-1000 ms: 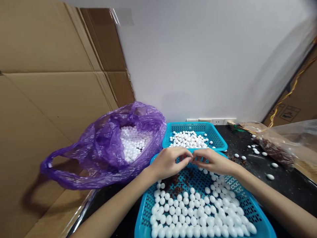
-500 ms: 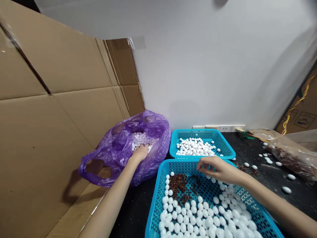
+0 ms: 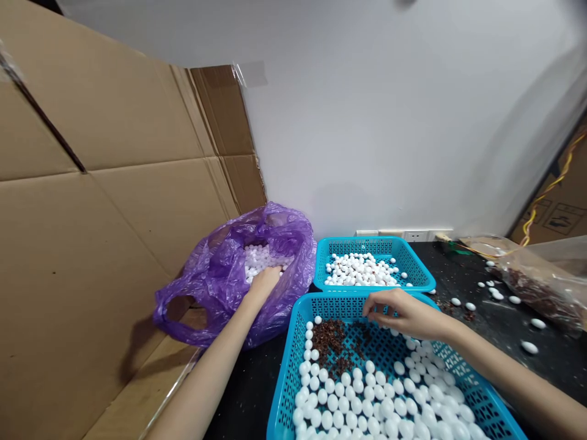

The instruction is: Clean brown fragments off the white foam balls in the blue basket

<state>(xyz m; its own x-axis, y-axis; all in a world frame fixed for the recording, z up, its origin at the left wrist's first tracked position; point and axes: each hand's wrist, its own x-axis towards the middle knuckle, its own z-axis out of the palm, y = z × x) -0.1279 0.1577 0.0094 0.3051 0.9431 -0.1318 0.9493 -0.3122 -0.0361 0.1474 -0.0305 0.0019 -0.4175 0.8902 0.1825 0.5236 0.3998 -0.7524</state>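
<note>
White foam balls (image 3: 348,397) fill the front of the near basket, and we're right over them! That blue plastic mesh basket (image 3: 321,304) sits at the front edge of the black surface (image 3: 499,351). Balls crowd its near half and run in a thin line up its left wall, with a clump of dark brown bits (image 3: 332,345) on the bare mesh toward the far end.

Over that far rim comes the right hand (image 3: 398,313), grip curled, fingertips (image 3: 368,311) drawn close together just above the brown clump. Nothing shows between them, though a small pinched piece can't be ruled out from here.

Now to the left: the left hand (image 3: 265,284) is down inside a purple plastic bag (image 3: 202,293), buried among more balls (image 3: 263,260). Its fingers are hidden, so there's no telling whether that grip is spread or closed.

Just behind the near basket, nearly touching it, sits a smaller blue mesh basket (image 3: 373,242) holding a shallow heap of balls (image 3: 360,271). Out on the right of the surface, loose balls (image 3: 529,347) lie scattered beside a clear plastic bag of brown bits (image 3: 541,293). Cardboard sheets (image 3: 92,244) stand along the left, with a white wall (image 3: 367,122) behind.
</note>
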